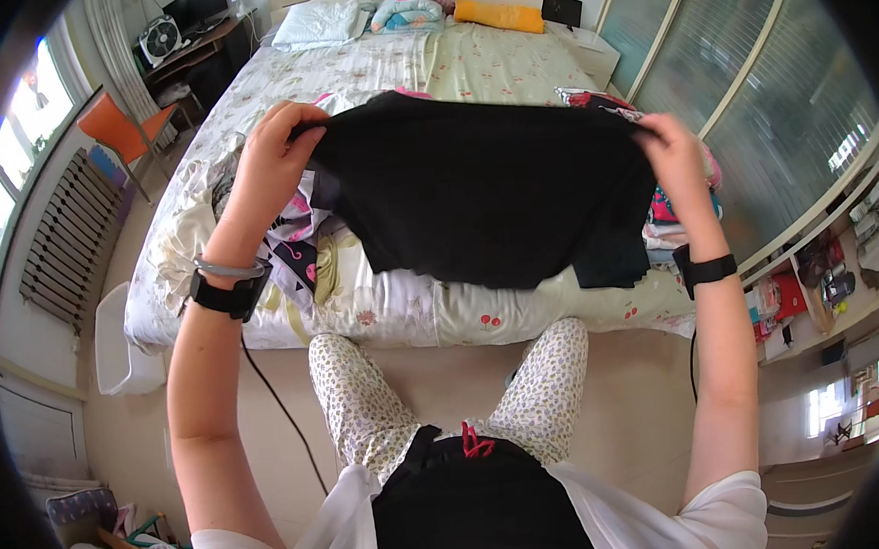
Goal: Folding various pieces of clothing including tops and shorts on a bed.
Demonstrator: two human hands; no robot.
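A black cloth garment (480, 190) is stretched in the air between my two hands, above the near part of a bed. My left hand (283, 145) pinches its upper left corner between thumb and fingers. At its upper right corner my right hand (671, 147) grips the edge, slightly blurred. The garment's lower edge hangs loose over the floral bedsheet (404, 313). Behind and left of it lie rumpled clothes, among them a dark and pink printed piece (295, 263). Stacked folded clothes (664, 214) show partly behind my right hand. What lies directly behind the garment is hidden.
Cream cloth (188, 239) lies at the bed's left edge. A pillow (318, 23), a folded quilt (407, 14) and an orange roll (499, 16) are at the far end. An orange chair (115, 127) stands left, sliding glass doors (742, 72) right. Cables hang from both wrist bands.
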